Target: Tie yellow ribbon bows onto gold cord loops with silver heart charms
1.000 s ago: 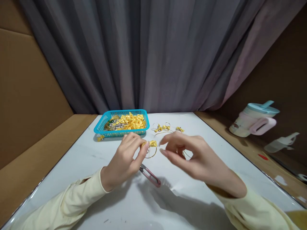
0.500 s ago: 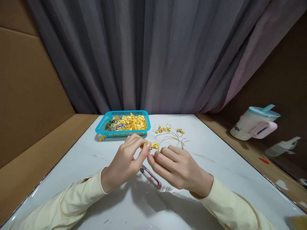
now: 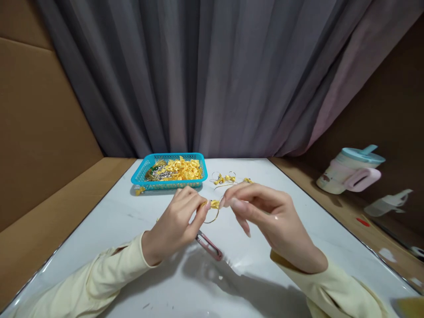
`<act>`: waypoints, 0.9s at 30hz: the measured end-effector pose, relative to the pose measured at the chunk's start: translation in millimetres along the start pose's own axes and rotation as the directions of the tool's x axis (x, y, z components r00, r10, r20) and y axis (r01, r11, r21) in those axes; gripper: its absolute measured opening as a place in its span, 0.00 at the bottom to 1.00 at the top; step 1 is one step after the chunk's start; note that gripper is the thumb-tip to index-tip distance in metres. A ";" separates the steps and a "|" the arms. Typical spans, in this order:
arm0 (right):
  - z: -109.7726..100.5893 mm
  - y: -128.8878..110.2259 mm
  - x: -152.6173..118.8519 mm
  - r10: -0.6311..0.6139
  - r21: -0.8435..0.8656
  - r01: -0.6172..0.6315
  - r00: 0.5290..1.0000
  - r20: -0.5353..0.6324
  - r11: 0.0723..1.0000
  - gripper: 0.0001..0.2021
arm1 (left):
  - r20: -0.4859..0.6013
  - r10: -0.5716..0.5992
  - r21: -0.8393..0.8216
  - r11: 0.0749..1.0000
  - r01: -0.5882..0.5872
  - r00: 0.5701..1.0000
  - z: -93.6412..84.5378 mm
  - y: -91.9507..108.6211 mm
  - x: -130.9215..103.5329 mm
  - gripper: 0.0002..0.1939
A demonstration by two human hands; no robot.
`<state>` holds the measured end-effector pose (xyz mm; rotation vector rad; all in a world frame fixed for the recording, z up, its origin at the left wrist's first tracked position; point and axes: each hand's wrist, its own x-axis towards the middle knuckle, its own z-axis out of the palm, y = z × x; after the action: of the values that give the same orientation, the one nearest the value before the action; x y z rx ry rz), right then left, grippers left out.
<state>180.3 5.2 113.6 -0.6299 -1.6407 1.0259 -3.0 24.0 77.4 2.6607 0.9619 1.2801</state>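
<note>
A small yellow ribbon bow (image 3: 214, 204) with a thin gold cord loop (image 3: 213, 219) hanging below it is between my hands. My left hand (image 3: 177, 221) pinches its left end between thumb and forefinger. At the right end, the thumb and forefinger of my right hand (image 3: 270, 221) close on the ribbon, while the other fingers are loosely bent. Thread snips with a pink handle (image 3: 212, 249) lie on the table beneath, their blades partly hidden by my left hand. Beyond my hands are several yellow bows (image 3: 224, 179) with cord loops, one partly covered by my right hand.
A blue basket (image 3: 168, 184) at the back holds yellow bows and a bundle of cords with silvery bits. A loose yellow bow (image 3: 139, 191) lies by its left corner. To the right stand a lidded cup (image 3: 344, 170) and a clear squeeze bottle (image 3: 384, 206). A grey curtain (image 3: 212, 79) hangs behind.
My right hand has risen and turned, its fingers opening out from a curled grip to a pinch at the bow's right end. The cord loop now shows. My left hand has barely moved.
</note>
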 end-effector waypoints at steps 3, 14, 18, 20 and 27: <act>-5.2 -2.4 1.8 0.152 0.144 -0.151 0.988 -0.002 0.978 0.07 | 0.017 0.038 0.042 0.998 -0.038 0.999 0.4 0.3 -1.6 0.09; -20.9 -20.1 3.3 0.016 -0.516 -0.086 0.990 -0.139 0.852 0.04 | 0.047 0.137 0.090 0.986 -0.141 0.989 1.2 -0.4 -2.2 0.09; -28.9 -18.6 -1.7 -0.191 -0.773 0.256 0.966 0.177 0.581 0.09 | 0.056 0.154 0.104 0.982 -0.159 0.986 0.4 -0.2 -2.4 0.10; -28.0 -15.8 -4.3 -0.215 -0.801 0.374 0.927 0.308 0.468 0.14 | 0.058 0.164 0.107 0.980 -0.170 0.985 0.5 0.1 -3.2 0.09; -13.5 -9.0 -5.8 -0.199 -0.863 0.429 0.901 0.386 0.265 0.16 | 0.086 0.241 0.107 0.962 -0.250 0.967 1.1 2.7 -3.2 0.09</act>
<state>195.8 0.2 119.6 -0.8819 -2.3909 -0.3552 -2.3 20.4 75.2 2.9727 0.7374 1.1904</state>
